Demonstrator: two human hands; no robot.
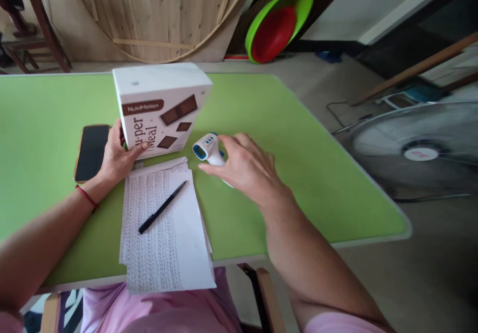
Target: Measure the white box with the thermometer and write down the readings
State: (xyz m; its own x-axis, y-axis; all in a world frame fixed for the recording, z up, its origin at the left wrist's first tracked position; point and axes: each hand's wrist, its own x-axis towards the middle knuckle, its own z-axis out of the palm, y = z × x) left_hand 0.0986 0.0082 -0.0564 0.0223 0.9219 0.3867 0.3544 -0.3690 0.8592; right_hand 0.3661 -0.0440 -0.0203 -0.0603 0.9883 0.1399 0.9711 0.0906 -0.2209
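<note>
My left hand [118, 156] grips the lower left corner of a white NutriMotion meal box [164, 119], thumb across its printed front and fingers behind its side. The box stands upright on the table. My right hand [248, 166] is over a white and blue infrared thermometer [209, 149], thumb and forefinger spread apart on either side of it. Part of the thermometer's handle is hidden under the hand. Handwritten sheets of paper [186, 248] lie in front of the box, with a black pen [162, 207] slanting across them.
A dark phone [91, 151] lies left of my left hand on the green table [309, 173]. The papers overhang the table's near edge. A large fan [421, 151] stands beyond the right edge. Green and red basins [274, 32] lean behind the table.
</note>
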